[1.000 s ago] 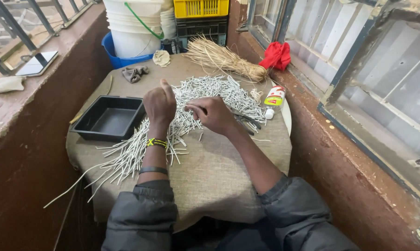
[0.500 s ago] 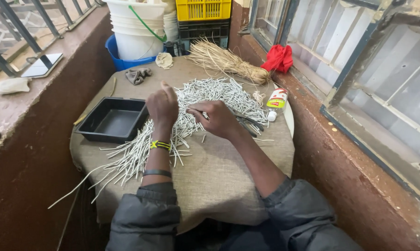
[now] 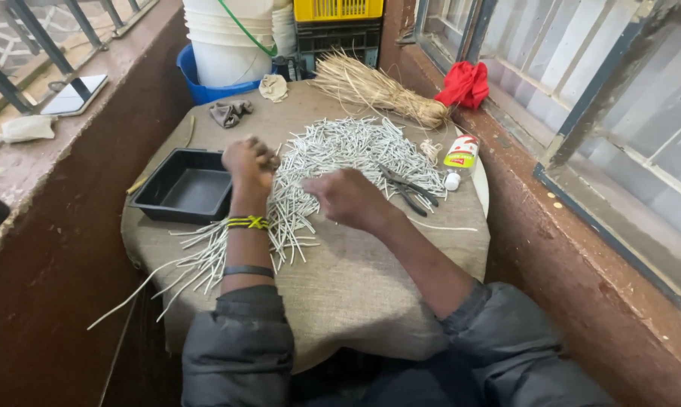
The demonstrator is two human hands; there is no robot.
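A heap of thin white rolled paper sticks [image 3: 340, 154] is spread over a round table covered in burlap [image 3: 355, 279]. My left hand [image 3: 248, 162] is raised over the left part of the heap, fingers curled around a few sticks. My right hand [image 3: 346, 197] lies on the heap's near edge, fingers bent down onto the sticks; what it grips is hidden. Longer white sticks [image 3: 190, 260] fan out toward the table's left front edge.
An empty black tray [image 3: 184, 188] sits left of my left hand. Dark pliers [image 3: 408, 188] and a small glue bottle [image 3: 459, 157] lie right of the heap. A straw bundle [image 3: 378, 92], red cloth [image 3: 465, 83], white buckets [image 3: 227, 38] and crates [image 3: 339, 22] stand behind.
My two hands have drawn apart: the left one moved left toward the tray, the right one dropped lower onto the sticks. The view has shifted slightly closer.
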